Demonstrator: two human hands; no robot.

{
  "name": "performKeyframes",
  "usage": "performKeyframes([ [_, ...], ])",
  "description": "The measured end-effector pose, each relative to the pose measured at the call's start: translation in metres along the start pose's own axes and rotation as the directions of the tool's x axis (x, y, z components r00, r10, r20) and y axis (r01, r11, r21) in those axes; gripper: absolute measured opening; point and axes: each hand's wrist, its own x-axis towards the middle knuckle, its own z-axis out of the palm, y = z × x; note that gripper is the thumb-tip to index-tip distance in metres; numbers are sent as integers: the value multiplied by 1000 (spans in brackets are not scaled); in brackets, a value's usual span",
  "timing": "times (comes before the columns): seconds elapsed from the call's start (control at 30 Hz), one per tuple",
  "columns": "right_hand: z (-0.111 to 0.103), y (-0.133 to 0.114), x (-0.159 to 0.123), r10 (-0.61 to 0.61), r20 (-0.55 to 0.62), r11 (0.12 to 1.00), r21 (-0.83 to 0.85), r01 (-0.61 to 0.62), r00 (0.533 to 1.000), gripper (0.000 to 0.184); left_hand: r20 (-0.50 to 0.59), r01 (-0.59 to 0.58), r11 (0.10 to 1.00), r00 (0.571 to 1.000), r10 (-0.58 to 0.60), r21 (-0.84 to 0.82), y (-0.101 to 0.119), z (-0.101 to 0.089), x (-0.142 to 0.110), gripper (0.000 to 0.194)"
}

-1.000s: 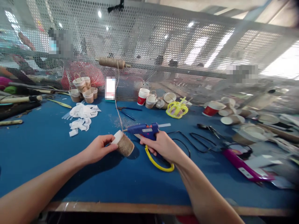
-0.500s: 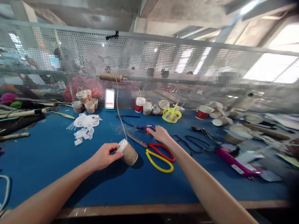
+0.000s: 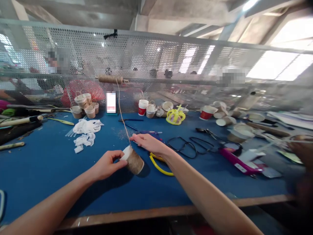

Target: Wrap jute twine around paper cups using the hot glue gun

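Observation:
My left hand grips the rim of a paper cup wrapped in brown twine, thumb outside and fingers at its mouth. The cup lies tilted over the blue table, its white mouth facing up and left. From a twine roll on the mesh, a strand of twine runs down to the cup's rim. My right hand reaches in beside that strand, fingers stretched out, fingertips close to it. Behind the hand lies a blue glue gun, partly hidden. Yellow-handled scissors lie under my right wrist, mostly covered.
White crumpled strips and several wrapped cups stand at the left. A phone leans on the mesh. A yellow crown-shaped piece, a black cable and a magenta power strip are rightward.
My right hand has let go of the glue gun and moved left to the twine strand, over the scissors. My left hand still holds the cup in place. The view has shifted slightly.

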Motion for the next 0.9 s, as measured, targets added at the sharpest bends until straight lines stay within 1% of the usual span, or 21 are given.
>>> performKeyframes([
  [0.07, 10, -6, -1, -39, 67, 992, 124, 31, 997, 34, 10, -2, 1000, 1000, 2, -2, 1, 1, -2, 19],
  [0.13, 15, -8, -2, -53, 77, 974, 224, 34, 996, 26, 15, -1, 1000, 1000, 1, -6, 2, 1, -3, 18],
  [0.2, 15, -7, -4, -50, 52, 955, 295, 33, 997, 20, 14, 11, 1000, 1000, -11, -27, 3, 0, -4, 18],
  [0.3, 10, -7, -12, -49, -25, 933, 355, 55, 998, 19, 11, 24, 997, 1000, -23, -79, 3, -1, -3, 18],
  [0.4, 6, -7, -20, -57, -118, 936, 339, 94, 991, 20, 3, 34, 994, 999, -34, -105, 4, -3, -3, 18],
  [0.47, 6, -7, -23, -58, -145, 944, 314, 101, 988, 20, 7, 40, 994, 999, -40, -102, 5, -3, -3, 17],
  [0.67, 13, -4, -23, -33, -155, 952, 295, 78, 987, 18, 1, 33, 997, 999, -33, -65, 9, -3, -5, 18],
  [0.77, 16, -2, -22, -54, -148, 955, 282, 94, 988, 18, -7, 13, 999, 1000, -14, -51, 9, -3, -6, 18],
  [0.9, 22, -2, -24, -64, -139, 975, 201, 91, 988, 20, -16, -13, 1000, 1000, 12, -23, 7, -4, -7, 19],
])
